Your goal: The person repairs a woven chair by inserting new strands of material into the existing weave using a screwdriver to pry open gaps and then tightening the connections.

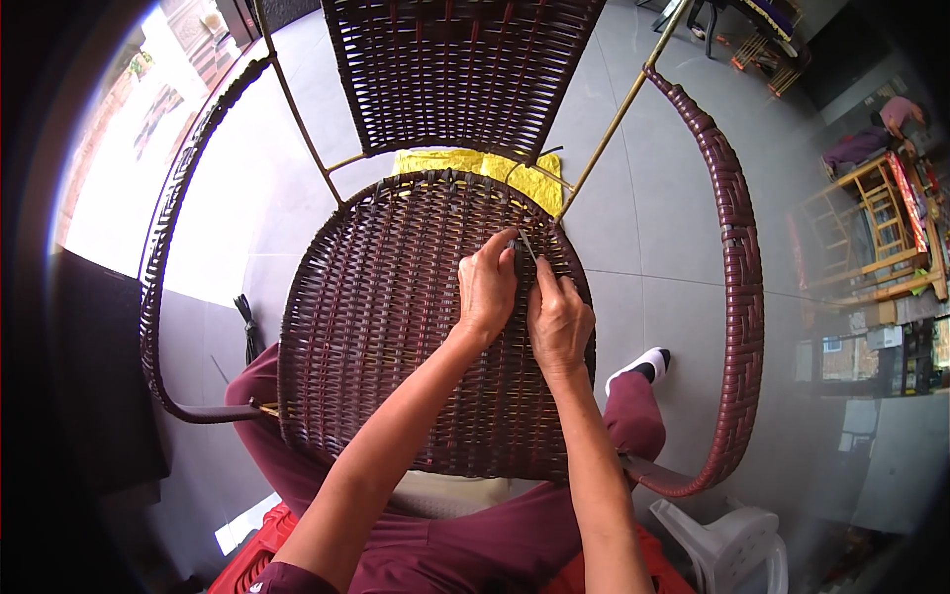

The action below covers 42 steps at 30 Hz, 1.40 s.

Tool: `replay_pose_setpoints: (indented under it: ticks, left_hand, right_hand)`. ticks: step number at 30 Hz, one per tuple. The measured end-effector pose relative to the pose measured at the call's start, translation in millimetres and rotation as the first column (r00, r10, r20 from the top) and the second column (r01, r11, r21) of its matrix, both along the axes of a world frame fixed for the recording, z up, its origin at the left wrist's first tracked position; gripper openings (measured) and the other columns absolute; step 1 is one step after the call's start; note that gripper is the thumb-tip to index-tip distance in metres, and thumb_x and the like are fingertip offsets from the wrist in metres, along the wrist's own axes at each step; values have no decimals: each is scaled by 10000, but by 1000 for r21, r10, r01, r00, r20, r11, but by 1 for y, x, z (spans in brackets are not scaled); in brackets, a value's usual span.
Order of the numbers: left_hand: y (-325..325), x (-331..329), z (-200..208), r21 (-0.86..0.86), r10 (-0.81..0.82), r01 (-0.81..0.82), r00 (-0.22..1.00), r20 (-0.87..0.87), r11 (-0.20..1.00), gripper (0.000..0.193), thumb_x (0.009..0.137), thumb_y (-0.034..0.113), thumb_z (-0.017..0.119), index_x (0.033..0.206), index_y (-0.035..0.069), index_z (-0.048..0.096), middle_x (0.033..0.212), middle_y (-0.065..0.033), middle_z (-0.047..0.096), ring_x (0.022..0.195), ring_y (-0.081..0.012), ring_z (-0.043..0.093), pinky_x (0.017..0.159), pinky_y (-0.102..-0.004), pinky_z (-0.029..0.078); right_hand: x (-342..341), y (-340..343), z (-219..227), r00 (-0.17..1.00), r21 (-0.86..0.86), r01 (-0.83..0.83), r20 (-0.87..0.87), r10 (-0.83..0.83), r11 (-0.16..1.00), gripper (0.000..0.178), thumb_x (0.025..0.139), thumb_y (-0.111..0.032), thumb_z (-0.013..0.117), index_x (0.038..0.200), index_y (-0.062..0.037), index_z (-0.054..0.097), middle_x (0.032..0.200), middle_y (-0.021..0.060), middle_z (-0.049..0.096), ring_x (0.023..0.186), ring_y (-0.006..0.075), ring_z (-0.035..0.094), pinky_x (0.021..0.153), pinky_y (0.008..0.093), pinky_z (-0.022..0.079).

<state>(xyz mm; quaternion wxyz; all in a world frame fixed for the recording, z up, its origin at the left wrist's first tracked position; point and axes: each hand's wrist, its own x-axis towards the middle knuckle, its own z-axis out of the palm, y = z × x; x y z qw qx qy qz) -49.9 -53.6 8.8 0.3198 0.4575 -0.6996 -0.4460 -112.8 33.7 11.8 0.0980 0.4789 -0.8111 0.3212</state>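
A woven wicker chair seat [396, 287], dark brown and reddish, lies across my lap. Over its far right part, my right hand [560, 322] is closed around a thin, pointed metal tool [526, 244], whose tip points up and left toward the seat's rim. Just left of it, my left hand [487, 285] rests on the weave with fingers bent and thumb and forefinger close to the tool's tip. Whatever they pinch is too small to make out. Beyond the seat stands the woven backrest [445, 84], joined by brass-coloured metal rods.
Wrapped armrests curve out at left [163, 247] and right [730, 267]. Yellow sheeting [539, 186] lies behind the seat, and a dark bundle of strips [247, 327] at left. A white plastic stool [727, 540] stands lower right. Another person [876, 139] is near wooden frames [881, 218].
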Motion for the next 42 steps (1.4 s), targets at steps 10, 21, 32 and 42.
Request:
replay_pose_setpoints:
  ticks: [10,21,32,42]
  left_hand:
    - [-4,-3,-1,-18,2,-2,1000,-16,1000,180,831,21,542,994,24,465,607,-211,545,588,-402,534,551,-470,390]
    - [-9,-7,-5,26,25,-23,997,-74,999,195,819,9,545,995,15,463,536,-173,519,480,-325,525,480,-419,396]
    - [-5,2,2,138,-46,72,982,-183,988,243,825,-4,491,1063,40,474,493,-101,500,379,-187,513,384,-339,421]
    - [-6,3,4,149,-56,85,980,-189,985,240,826,-7,487,1062,36,490,498,-102,506,388,-191,525,398,-334,433]
  right_hand:
    - [-1,0,-3,1000,-2,-10,-19,10,1000,273,783,-63,590,1054,-55,624,730,155,604,599,324,602,520,392,491]
    - [1,-1,4,998,44,23,57,-26,999,258,779,-71,581,1031,-55,639,744,161,623,636,340,609,562,404,494]
    - [-12,-11,40,998,149,17,52,-25,989,118,799,-95,552,868,-61,642,672,149,607,608,346,602,528,427,479]
    - [-16,-29,57,995,430,-36,97,-6,902,100,787,-104,547,812,-35,615,727,196,614,703,392,594,612,465,473]
